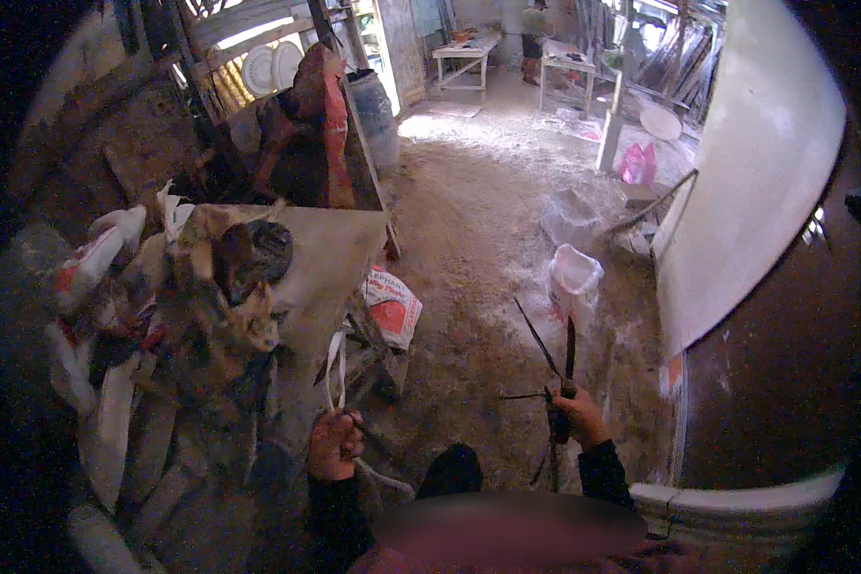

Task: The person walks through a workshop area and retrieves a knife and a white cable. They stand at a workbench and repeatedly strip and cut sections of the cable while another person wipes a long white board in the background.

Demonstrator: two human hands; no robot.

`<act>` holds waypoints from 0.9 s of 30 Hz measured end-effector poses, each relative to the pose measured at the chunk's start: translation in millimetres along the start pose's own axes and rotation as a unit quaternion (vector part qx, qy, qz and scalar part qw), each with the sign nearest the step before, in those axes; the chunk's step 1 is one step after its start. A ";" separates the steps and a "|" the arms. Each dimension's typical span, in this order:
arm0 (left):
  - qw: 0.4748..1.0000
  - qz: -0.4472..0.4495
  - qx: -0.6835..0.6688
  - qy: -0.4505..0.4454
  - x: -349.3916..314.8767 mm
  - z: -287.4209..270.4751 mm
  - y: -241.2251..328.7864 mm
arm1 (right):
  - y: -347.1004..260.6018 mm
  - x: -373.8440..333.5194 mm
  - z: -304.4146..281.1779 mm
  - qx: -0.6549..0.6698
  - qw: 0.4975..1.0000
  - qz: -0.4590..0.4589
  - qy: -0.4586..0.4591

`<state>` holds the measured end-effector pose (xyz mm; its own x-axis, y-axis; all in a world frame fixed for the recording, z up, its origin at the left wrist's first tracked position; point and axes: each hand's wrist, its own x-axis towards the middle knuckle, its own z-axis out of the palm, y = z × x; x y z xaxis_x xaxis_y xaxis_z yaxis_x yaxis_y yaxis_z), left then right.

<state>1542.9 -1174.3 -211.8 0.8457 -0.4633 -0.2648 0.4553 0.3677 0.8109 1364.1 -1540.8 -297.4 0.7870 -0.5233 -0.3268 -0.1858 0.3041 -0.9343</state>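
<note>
My left hand is closed around a white cord. A loop of it stands up above the fist, and a loose white end trails out below toward my lap. My right hand is closed around a dark knife with its blade pointing up and away. Thin dark strips stick out from the same grip, one slanting up left, one to the left and others hanging down. Whether they are wire or straps I cannot make out. The two hands are apart, both low in view.
A cluttered wooden table stands left, heaped with scraps and bags. A red-and-white sack leans beside it. Two plastic-lined containers sit on the floor ahead. A large pale panel rises right. Far off, a person stands between white tables.
</note>
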 end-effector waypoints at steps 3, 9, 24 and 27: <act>0.998 0.003 -0.054 0.011 86.9 32.5 -23.2 | -14.1 91.5 -3.5 0.065 0.993 0.059 -0.080; 0.995 0.031 -0.078 0.050 318.5 88.6 -23.1 | -57.8 273.5 -29.6 0.228 0.972 0.059 -0.020; 0.994 -0.079 0.054 -0.059 806.3 330.8 -19.3 | -217.3 697.1 -183.7 0.300 0.934 -0.004 0.196; 0.993 -0.095 0.052 -0.051 892.2 374.6 -13.5 | -279.1 818.0 -158.8 0.256 0.954 -0.001 0.156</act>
<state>2187.1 -1894.7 -263.5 0.7119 -0.5981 -0.3681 0.5685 0.1830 0.8021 1966.3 -2180.2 -326.6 0.5588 -0.7116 -0.4259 0.1905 0.6099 -0.7692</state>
